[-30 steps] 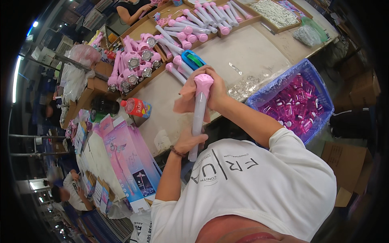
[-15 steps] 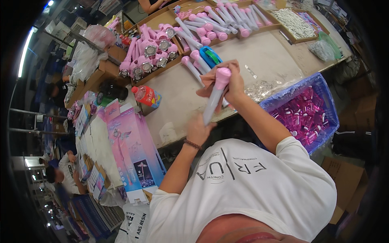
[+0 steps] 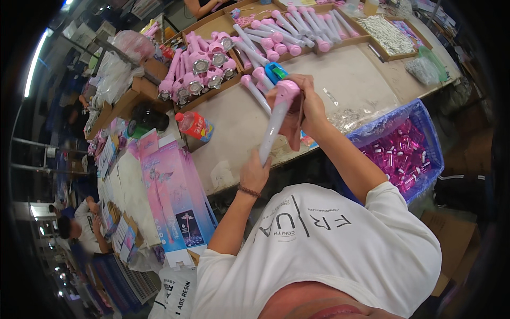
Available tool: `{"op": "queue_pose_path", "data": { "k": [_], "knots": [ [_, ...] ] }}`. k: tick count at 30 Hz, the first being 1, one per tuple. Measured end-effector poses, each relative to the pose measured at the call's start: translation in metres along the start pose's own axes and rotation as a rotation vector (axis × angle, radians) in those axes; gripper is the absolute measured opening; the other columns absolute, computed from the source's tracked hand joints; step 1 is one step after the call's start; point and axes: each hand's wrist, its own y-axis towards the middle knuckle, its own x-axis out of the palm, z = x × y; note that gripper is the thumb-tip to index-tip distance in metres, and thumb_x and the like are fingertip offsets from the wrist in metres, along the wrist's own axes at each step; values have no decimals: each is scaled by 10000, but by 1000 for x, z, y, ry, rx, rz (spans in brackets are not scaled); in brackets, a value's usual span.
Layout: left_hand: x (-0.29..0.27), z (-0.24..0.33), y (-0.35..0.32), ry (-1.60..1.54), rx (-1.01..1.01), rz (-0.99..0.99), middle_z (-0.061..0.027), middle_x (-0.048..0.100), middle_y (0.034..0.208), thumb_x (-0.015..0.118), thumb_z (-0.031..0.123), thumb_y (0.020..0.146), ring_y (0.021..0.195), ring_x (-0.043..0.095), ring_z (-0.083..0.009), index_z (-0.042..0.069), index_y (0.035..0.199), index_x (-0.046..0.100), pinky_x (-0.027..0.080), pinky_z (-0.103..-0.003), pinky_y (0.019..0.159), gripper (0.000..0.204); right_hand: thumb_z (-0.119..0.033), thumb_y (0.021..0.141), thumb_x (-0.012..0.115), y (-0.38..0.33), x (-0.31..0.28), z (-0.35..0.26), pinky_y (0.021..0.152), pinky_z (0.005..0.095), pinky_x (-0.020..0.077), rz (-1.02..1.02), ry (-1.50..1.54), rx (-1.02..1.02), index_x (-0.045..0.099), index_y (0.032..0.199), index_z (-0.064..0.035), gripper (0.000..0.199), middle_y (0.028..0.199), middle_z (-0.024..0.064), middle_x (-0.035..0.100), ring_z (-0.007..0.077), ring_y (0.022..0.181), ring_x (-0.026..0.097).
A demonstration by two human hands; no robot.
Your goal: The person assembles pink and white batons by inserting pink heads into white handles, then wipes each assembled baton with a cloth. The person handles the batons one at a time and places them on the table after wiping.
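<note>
1. Head view: the left hand [image 3: 255, 173] grips the bottom of a wand [image 3: 274, 123].
2. The right hand [image 3: 308, 106] is closed around its pink top.
3. The wand is tilted above the tabletop [image 3: 239, 127].

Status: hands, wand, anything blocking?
Left hand grips the wand at its lower end. Right hand clamped around its pink head. Held above the table; nothing blocking.

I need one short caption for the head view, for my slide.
Left hand and right hand hold a pink-and-white wand over a workbench.
</note>
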Motion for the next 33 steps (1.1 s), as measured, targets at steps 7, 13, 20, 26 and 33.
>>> {"op": "queue_pose_path", "data": {
  "k": [7,13,20,26,33],
  "knots": [
    [1,18,-11,-407,37,-192,-178,587,690,682,238,795,563,577,-345,25,962,490,461,-407,524,332,-471,787,557,9,-17,-10,815,446,498,-187,175,193,541,1036,-65,477,942,131,607,262,825,603],
    [-17,20,-5,-1274,-219,-924,-90,520,633,618,136,810,503,539,-180,15,945,471,460,-287,474,233,-402,861,515,13,-25,-7,824,385,484,-271,403,81,552,992,-110,322,924,72,594,204,861,586],
    [5,36,4,-898,-139,-689,-47,502,600,596,175,846,455,506,-141,15,911,475,435,-279,435,211,-269,898,468,17,-43,-16,820,330,464,-30,286,-275,523,917,-118,162,891,43,573,155,868,557],
    [22,45,22,-58,209,-31,-190,572,652,637,196,827,539,560,-352,-21,887,493,441,-437,528,267,-372,935,438,1,-50,-27,798,318,454,161,71,-197,544,987,-110,287,918,52,582,149,873,542],
    [14,40,18,-655,12,-694,-96,579,636,656,164,818,533,574,-213,-6,881,516,448,-332,523,229,-313,883,438,-3,-60,-46,808,319,447,220,155,-245,580,949,-102,263,898,69,582,166,875,545]
  ]
}}
